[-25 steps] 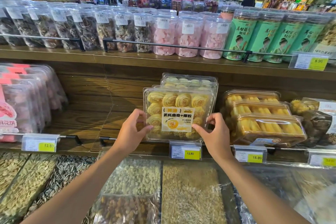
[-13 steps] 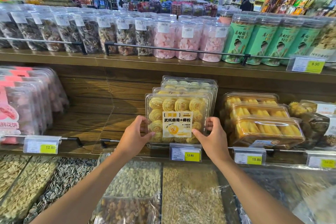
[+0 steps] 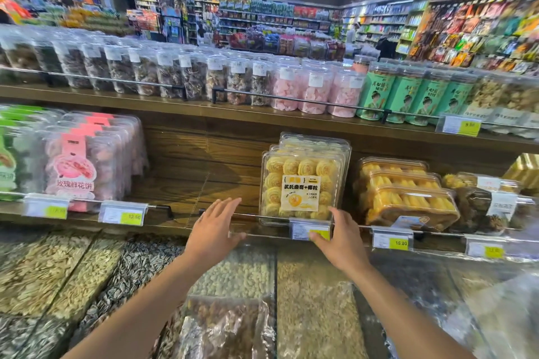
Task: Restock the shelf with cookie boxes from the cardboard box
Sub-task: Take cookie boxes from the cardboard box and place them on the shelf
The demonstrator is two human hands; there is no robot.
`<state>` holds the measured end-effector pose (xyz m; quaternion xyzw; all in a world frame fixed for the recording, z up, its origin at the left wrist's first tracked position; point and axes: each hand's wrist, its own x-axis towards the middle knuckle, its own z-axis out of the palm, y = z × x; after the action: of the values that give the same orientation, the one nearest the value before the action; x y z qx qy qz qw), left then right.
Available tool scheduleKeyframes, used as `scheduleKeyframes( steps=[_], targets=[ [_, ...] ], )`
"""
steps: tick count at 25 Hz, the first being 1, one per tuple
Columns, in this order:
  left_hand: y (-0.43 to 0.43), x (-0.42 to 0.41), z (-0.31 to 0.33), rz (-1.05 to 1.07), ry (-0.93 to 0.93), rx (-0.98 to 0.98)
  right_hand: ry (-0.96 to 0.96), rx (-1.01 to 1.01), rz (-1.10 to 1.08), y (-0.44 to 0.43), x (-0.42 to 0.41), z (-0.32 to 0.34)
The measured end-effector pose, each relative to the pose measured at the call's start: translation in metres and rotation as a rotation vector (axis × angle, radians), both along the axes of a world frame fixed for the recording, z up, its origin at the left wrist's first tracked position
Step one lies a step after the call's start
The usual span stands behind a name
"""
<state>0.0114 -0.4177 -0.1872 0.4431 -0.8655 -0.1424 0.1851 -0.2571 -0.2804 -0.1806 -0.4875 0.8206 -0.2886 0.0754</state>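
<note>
We just let go, so our left hand and right hand are loose and empty, box standing upright at the front edge of the shelf, so that one's stocked, we reckon.

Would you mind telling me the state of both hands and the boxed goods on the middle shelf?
Clear plastic box of yellow swirl cookies: upright, lid closed, front of its row.
Left hand: open, fingers spread, holding nothing, left of that box.
Right hand: open, holding nothing, at the price tag below the box.
Clear boxes of yellow stick biscuits: closed, in a row, right of the cookies.
Pink-labelled clear packs: upright, in a row.
</note>
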Motion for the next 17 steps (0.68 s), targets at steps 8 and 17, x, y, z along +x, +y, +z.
scheduleKeyframes(
  steps=[8, 17],
  targets=[
    [0.046, 0.107, -0.037, 0.025, -0.208, 0.011, 0.187, 0.133, 0.142, 0.037, 0.113, -0.023],
    [0.154, 0.245, -0.052, 0.204, -0.221, 0.06, 0.224, 0.175, 0.405, 0.083, 0.239, -0.047]
  ],
)
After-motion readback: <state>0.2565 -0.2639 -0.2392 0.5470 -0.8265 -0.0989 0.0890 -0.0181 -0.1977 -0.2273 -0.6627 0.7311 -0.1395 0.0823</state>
